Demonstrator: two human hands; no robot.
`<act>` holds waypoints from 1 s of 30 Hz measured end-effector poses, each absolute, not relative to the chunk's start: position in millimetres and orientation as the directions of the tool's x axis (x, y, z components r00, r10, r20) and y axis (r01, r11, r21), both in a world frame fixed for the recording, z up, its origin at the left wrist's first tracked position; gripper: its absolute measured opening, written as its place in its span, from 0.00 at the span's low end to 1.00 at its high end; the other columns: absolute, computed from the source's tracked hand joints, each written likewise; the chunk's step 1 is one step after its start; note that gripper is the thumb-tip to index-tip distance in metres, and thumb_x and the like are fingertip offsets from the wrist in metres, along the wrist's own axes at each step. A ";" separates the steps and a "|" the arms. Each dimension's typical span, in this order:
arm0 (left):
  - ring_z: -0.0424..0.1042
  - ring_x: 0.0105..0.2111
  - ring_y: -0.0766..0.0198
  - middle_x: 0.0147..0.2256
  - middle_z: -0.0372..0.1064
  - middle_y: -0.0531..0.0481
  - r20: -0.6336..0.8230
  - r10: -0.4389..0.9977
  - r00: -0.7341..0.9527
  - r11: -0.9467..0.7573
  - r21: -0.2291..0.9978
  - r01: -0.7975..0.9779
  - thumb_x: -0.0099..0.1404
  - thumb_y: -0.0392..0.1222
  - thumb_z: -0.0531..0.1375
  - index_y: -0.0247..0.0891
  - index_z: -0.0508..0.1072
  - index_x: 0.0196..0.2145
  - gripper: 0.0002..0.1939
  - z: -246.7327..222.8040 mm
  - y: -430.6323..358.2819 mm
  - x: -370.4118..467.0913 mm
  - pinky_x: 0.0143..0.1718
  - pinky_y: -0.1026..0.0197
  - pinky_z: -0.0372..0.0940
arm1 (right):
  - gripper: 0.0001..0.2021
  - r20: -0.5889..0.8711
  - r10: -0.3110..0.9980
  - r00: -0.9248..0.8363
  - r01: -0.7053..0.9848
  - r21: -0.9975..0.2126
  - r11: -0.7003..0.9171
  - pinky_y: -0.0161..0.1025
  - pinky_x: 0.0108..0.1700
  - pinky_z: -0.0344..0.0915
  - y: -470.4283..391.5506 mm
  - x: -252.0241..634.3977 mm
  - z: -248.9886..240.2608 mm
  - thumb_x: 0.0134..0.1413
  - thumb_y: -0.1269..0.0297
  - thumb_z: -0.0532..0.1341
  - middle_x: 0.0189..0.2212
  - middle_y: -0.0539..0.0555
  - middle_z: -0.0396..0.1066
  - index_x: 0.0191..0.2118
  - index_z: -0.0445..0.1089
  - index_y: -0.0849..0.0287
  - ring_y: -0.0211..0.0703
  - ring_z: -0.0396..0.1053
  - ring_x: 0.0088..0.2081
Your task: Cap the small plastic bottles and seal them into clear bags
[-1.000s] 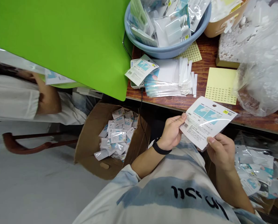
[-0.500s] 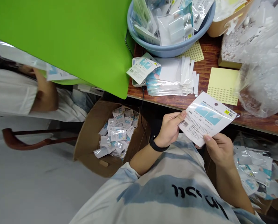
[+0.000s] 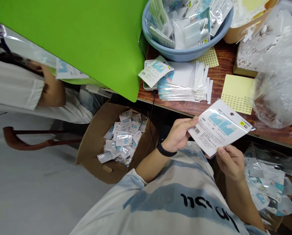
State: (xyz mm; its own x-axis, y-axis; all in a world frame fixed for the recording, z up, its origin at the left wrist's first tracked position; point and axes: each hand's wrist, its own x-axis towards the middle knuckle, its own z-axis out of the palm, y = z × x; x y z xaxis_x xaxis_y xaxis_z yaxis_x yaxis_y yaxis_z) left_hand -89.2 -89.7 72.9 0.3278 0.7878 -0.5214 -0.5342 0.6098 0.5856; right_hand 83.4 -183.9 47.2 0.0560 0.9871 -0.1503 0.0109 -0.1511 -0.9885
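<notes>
A white printed package (image 3: pixel 220 125) with blue pictures and a yellow sticker is held tilted over my lap, in front of the table edge. My left hand (image 3: pixel 180 134) pinches its left corner, thumb on top. My right hand (image 3: pixel 230 160) is closed on its lower edge, also thumb on top; the fingers underneath are partly hidden. Beyond the package, on the wooden table (image 3: pixel 174 107), lie a stack of clear packets (image 3: pixel 176 93), white strips (image 3: pixel 201 78) and a yellow sticker sheet (image 3: pixel 237 93). Another printed card (image 3: pixel 155 71) rests at the stack's left.
A blue basin (image 3: pixel 185 54) of packages stands at the back, beside a tan bin (image 3: pixel 248 24). Plastic bags (image 3: pixel 280 71) lie right. Cartons of packets sit below left (image 3: pixel 92 153) and right. A green panel (image 3: pixel 87 42) separates another person's arm (image 3: pixel 54 91).
The view has shifted slightly, so the table items appear a little further right. Both hands keep their hold on the package, which sits slightly lower and further right in the picture.
</notes>
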 end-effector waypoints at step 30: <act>0.77 0.42 0.56 0.40 0.80 0.44 -0.161 0.927 0.338 0.238 0.950 -0.201 0.59 0.44 0.66 0.37 0.82 0.35 0.09 102.7 -99.6 -87.9 0.47 0.58 0.68 | 0.09 0.158 0.977 -0.142 0.614 -0.761 0.212 0.49 0.40 0.76 -192.0 110.1 154.7 0.58 0.64 0.61 0.35 0.53 0.78 0.40 0.75 0.40 0.55 0.76 0.35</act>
State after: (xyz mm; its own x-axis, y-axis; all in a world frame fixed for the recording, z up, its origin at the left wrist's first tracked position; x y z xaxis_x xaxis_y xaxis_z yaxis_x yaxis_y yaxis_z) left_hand -87.9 -99.6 102.7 0.3378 0.9274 -0.1607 -0.2014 0.2380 0.9501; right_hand 110.1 -192.0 154.7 -0.1419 0.9772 0.1579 0.6136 0.2120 -0.7606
